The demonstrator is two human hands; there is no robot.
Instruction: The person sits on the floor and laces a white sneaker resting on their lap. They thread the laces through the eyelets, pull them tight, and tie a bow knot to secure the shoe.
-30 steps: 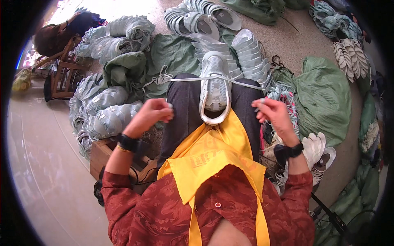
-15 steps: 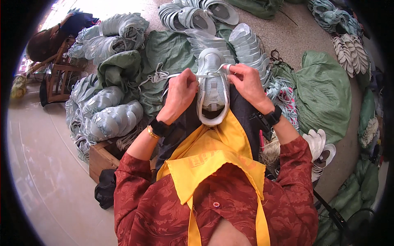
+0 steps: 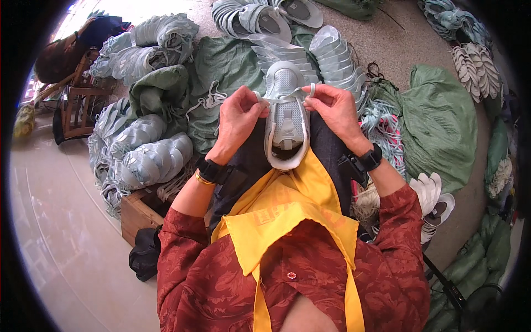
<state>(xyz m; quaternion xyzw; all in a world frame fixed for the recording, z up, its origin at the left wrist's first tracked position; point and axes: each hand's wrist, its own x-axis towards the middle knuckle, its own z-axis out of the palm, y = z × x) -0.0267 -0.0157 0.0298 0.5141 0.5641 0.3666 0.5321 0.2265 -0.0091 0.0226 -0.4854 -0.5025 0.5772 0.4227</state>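
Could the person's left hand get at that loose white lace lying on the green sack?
Probably yes. The left hand is pinching a lace at the shoe, and the loose white lace lies just beside it on the green sack, with nothing between them.

A person in a dark red patterned shirt and a yellow apron [image 3: 287,216] sits with a pale blue-grey shoe [image 3: 286,119] resting on the lap, toe pointing away. The left hand [image 3: 239,119] and the right hand [image 3: 334,110] meet at the shoe's upper, each pinching a white lace [image 3: 287,97] drawn across it. Both wrists carry black bands. Ahead, rows of the same shoes [image 3: 310,52] lie stacked on a green sack [image 3: 227,72]. To the left sit bundles of shoes [image 3: 152,160] beside a wooden crate [image 3: 138,213]. A larger green sack [image 3: 442,122] lies to the right on the speckled floor.
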